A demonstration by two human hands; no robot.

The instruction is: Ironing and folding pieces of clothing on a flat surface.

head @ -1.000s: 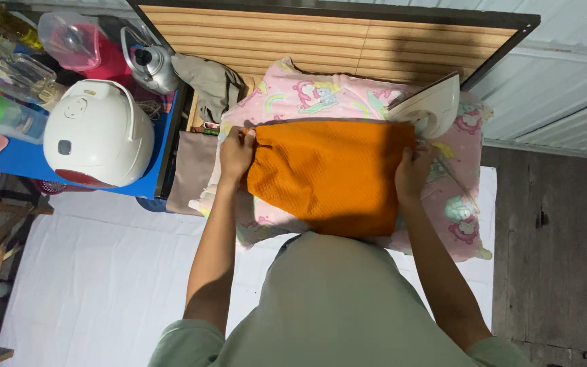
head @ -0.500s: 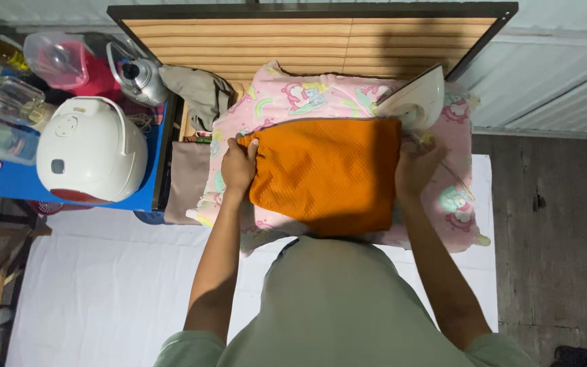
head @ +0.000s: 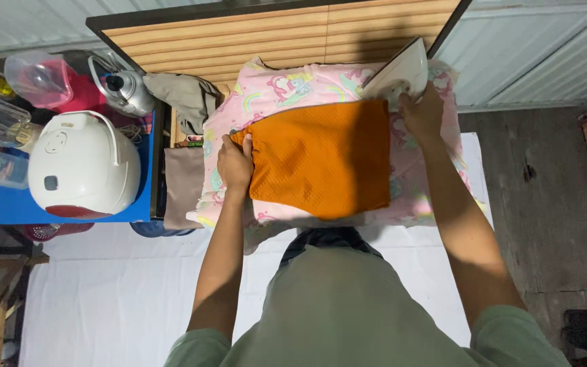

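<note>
hands working orange cloth [head: 321, 158] beside iron [head: 400, 73]
left hand [head: 236, 163] is gripping the cloth edge; right hand [head: 421, 113] fingers are curling onto the iron, risking a burn.

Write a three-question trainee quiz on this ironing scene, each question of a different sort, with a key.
1. True or false: the left hand rests on the orange cloth's edge.
2. What is the right hand touching? A) kettle B) white iron C) rice cooker
3. Fill in: the orange cloth lies on a ___ patterned blanket.

Key: 1 true; 2 B; 3 pink.
</note>
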